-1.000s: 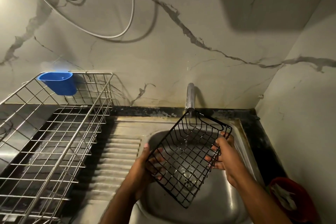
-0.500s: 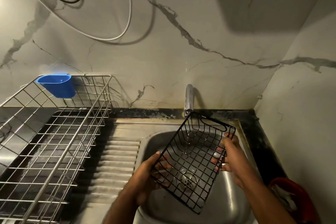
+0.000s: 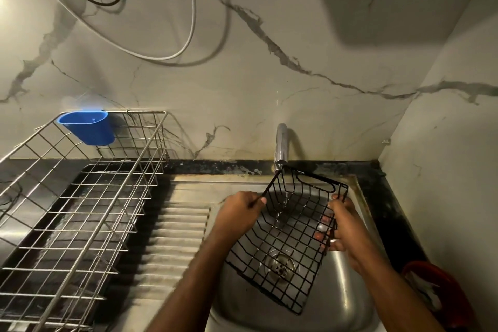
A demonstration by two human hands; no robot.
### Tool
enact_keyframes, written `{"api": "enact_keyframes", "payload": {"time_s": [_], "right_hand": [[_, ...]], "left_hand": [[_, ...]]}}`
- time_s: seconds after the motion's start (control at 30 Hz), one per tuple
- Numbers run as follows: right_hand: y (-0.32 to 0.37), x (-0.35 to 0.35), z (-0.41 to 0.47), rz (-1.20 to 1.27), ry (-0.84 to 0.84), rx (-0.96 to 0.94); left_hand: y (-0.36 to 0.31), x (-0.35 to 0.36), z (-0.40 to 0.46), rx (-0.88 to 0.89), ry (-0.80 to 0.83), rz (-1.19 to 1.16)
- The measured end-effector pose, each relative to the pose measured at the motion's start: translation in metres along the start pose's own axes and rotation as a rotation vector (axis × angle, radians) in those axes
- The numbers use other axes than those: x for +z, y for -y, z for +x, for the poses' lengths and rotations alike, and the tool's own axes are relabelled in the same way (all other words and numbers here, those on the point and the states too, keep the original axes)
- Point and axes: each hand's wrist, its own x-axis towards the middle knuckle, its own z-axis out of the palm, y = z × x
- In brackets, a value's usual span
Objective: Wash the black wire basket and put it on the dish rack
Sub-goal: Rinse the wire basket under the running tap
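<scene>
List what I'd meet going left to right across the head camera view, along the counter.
Dish rack → ribbed drainboard → left hand → black wire basket → right hand → red container at the far right.

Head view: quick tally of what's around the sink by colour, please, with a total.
Black: 1, the wire basket, held over the sink by the left hand and right hand
Silver: 2, the dish rack and the tap
Blue: 1, the cup hung on the rack
Red: 1, the tub at the right
Total: 5
</scene>
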Motion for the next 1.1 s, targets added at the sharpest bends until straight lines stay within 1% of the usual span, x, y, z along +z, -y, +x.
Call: {"api": "enact_keyframes", "payload": {"time_s": [0.1, 0.2, 0.3, 0.43, 0.53, 0.63, 0.7, 0.77, 0.87, 1.0, 1.1], "right_hand": [[0.004, -0.004, 0.0, 0.038, -0.043, -0.01], [0.008, -0.011, 0.001, 0.025, -0.069, -0.02], [0.01, -0.015, 0.001, -0.04, -0.057, -0.05], [0.012, -0.016, -0.001, -0.077, -0.054, -0.084], [0.011, -0.017, 0.0, -0.073, -0.063, -0.065], [0.011, -0.016, 0.001, -0.064, -0.059, -0.041], [0.012, -0.014, 0.002, -0.074, -0.051, -0.049], [0.012, -0.012, 0.003, -0.074, -0.045, -0.047], [0.01, -0.009, 0.004, -0.061, -0.026, -0.012], [0.006, -0.004, 0.007, -0.047, 0.003, 0.032], [0.006, -0.002, 0.007, -0.04, 0.009, 0.041]], "left_hand": [[-0.015, 0.007, 0.014, -0.011, 0.018, 0.117], [-0.025, 0.014, 0.023, -0.024, 0.037, 0.074], [-0.034, 0.02, 0.027, -0.039, 0.039, 0.021], [-0.039, 0.025, 0.036, -0.037, 0.018, 0.079], [-0.03, 0.026, 0.045, -0.085, 0.049, -0.038], [-0.016, 0.022, 0.046, -0.172, 0.101, -0.319], [-0.012, 0.019, 0.044, -0.204, 0.099, -0.504], [-0.012, 0.017, 0.043, -0.201, 0.072, -0.611], [-0.011, 0.014, 0.045, -0.163, 0.069, -0.59], [-0.013, 0.009, 0.048, -0.148, 0.156, -0.604], [-0.015, 0.009, 0.049, -0.124, 0.153, -0.585]]}}
